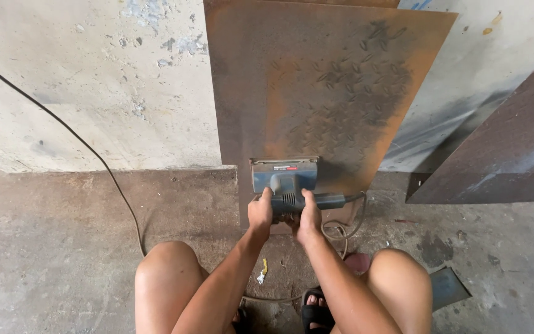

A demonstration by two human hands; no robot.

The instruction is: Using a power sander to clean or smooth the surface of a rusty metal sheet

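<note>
- Two hands are closed around one power sander [287,180], which is pressed flat against the lower edge of a rusty metal plate [316,80].
- The left hand [259,213] is wrapped fully around the left side of the sander's handle; no gap between fingers and grip is visible.
- The right hand [309,216] is likewise clenched on the right side of the handle, just beside the point where the cable [341,232] leaves the tool.
- The two-handed grip is judged to serve steady pressure, the sander being held square to the plate.
- The plate is leaned upright against a pale wall [94,80], its foot on the concrete floor [50,247]; this slant brings its face toward the crouched person, whose knees are seen either side below the plate.
- A darker, cleaner patch with a raised tread pattern is seen above the sander, orange rust around it.
- A second dark plate [502,148] is propped to the right of the rusty plate, well apart from the hands.
- A long black cord [88,148] is run across the wall and floor to the left of the plate.
- A small scrap of litter [262,272] lies on the floor below the plate.
- No containers are in view, so no contents are recorded.
</note>
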